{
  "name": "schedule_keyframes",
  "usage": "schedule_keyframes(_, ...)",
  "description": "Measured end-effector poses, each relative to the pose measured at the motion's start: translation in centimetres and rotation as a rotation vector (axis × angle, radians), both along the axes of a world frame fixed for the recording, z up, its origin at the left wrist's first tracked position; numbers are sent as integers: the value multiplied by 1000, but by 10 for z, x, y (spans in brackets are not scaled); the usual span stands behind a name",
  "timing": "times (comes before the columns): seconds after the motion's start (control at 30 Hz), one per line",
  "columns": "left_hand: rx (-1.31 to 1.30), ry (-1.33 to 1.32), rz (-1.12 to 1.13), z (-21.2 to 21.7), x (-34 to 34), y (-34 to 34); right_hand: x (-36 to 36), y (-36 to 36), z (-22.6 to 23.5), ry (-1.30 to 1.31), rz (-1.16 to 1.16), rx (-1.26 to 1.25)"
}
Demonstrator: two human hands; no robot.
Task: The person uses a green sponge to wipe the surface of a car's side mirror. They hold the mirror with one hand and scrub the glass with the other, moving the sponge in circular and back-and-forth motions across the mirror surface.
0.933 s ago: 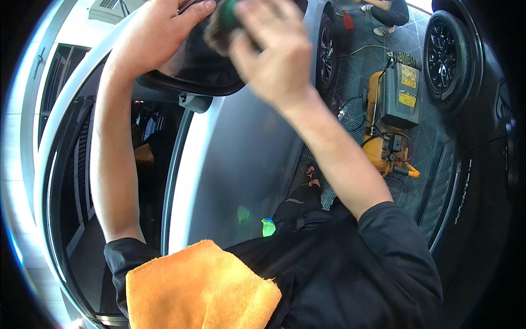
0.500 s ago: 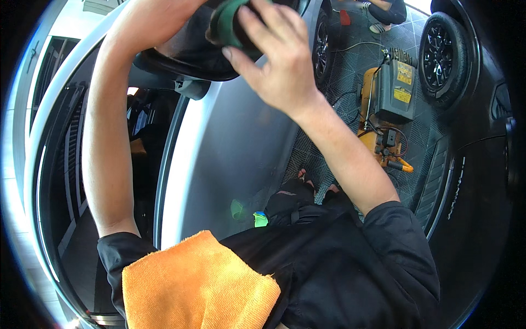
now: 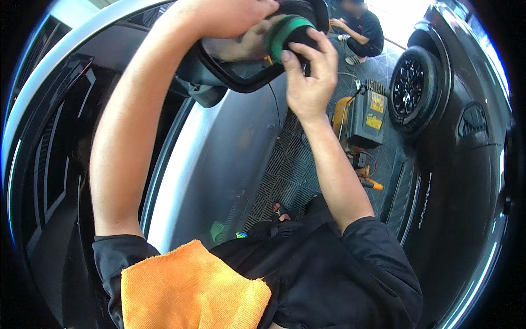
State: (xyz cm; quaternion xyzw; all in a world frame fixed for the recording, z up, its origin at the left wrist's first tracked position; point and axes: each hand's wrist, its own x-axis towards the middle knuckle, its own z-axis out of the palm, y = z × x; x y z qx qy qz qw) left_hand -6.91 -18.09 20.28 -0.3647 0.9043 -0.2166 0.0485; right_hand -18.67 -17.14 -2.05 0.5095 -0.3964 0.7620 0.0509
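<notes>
My right hand is closed round a round polishing pad with a green layer and a black back. The pad is at the glass of a side mirror on the silver car, slightly blurred. My left hand grips the upper edge of that mirror, its fingers partly cut off by the picture's top. The mirror glass reflects a hand. An orange cloth is draped over my left shoulder and chest.
The silver car's door stands close on my left. A dark car is at the right. Between them a grey and yellow machine rests on the tiled floor. Farther back another person crouches.
My right hand and the pad have moved right and slightly down. My left hand has come into view at the mirror. The view has shifted, showing more of the crouching person.
</notes>
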Motion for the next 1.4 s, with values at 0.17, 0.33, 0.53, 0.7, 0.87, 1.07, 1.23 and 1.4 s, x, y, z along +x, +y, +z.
schedule_keyframes(0.17,185,240,67,-11,9,-18,-17,-14,1,191,172,-100)
schedule_keyframes(0.33,446,408,157,3,6,-13,-42,-13,8,419,38,-20)
schedule_keyframes(0.53,145,752,335,-4,0,9,-31,-18,7,428,179,-147)
schedule_keyframes(0.7,116,808,379,-20,16,27,-34,-25,12,260,170,-218)
schedule_keyframes(0.87,104,773,313,-25,20,35,-35,-16,17,361,122,-94)
schedule_keyframes(1.07,211,796,257,-24,28,25,-24,9,17,588,203,58)
schedule_keyframes(1.23,145,645,43,-23,41,39,-9,9,16,570,119,-26)
schedule_keyframes(1.4,76,667,98,-24,37,31,13,0,20,414,202,-114)
